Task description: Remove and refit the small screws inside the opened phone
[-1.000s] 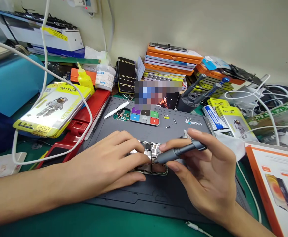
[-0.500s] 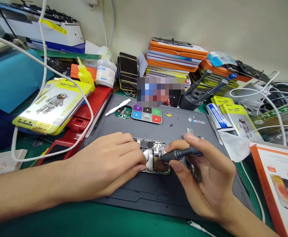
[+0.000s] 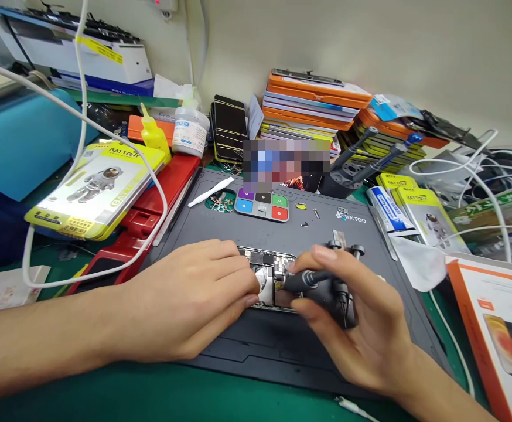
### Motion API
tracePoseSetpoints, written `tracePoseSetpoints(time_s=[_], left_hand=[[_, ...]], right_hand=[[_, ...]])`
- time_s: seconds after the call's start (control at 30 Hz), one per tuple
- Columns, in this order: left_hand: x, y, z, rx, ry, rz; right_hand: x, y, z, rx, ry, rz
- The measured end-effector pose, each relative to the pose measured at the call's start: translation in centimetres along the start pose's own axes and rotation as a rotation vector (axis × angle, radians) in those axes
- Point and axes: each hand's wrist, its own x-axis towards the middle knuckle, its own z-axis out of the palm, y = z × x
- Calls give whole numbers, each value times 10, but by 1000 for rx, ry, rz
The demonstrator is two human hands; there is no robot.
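Observation:
An opened phone point(image 3: 265, 291) lies on the dark grey mat point(image 3: 238, 334), its inner parts and metal plates exposed. My left hand point(image 3: 203, 293) rests over the phone's left end, fingers together and curled against it; the fingertips are partly hidden. My right hand point(image 3: 361, 328) grips a dark screwdriver point(image 3: 302, 282) between thumb and fingers, held slanted low over the phone's right half. Its tip cannot be made out. Close behind the right fingers is a dark cluster with metal shafts point(image 3: 344, 296), partly covered by the hand.
Further back on the mat are a coloured magnetic tray point(image 3: 262, 208), a white pry stick point(image 3: 211, 192) and small loose parts. A screwdriver stand point(image 3: 339, 179) is at the back right. Battery boxes point(image 3: 100, 187) and a white cable point(image 3: 167, 205) lie left; an orange-edged box point(image 3: 493, 328) stands right.
My right hand has shifted slightly left and the screwdriver has turned in its fingers. More of the dark cluster behind the hand shows. My left hand stays on the phone.

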Motion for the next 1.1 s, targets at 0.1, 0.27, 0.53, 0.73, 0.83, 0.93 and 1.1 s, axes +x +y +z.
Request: tracePoseSetpoints(time_s=[0.1, 0.27, 0.53, 0.73, 0.83, 0.93, 1.1], left_hand=[[0, 0, 0, 0, 3, -1], [1, 1, 0, 19, 17, 7], [-1, -2, 2, 78, 39, 25], [-3, -5, 1, 97, 96, 13], [-4, -5, 0, 98, 96, 34], [-4, -4, 0, 104, 73, 40], [-4, -4, 1, 103, 79, 35]], right_hand=[[5, -2, -2, -35, -1, -21], [4, -4, -4, 4, -42, -26], [-3, -2, 1, -48, 29, 3], [-5, -10, 9, 165, 170, 150], [-3, -13, 9, 141, 151, 101], [-1, -14, 7, 135, 148, 69], [0, -13, 7, 207, 157, 117]])
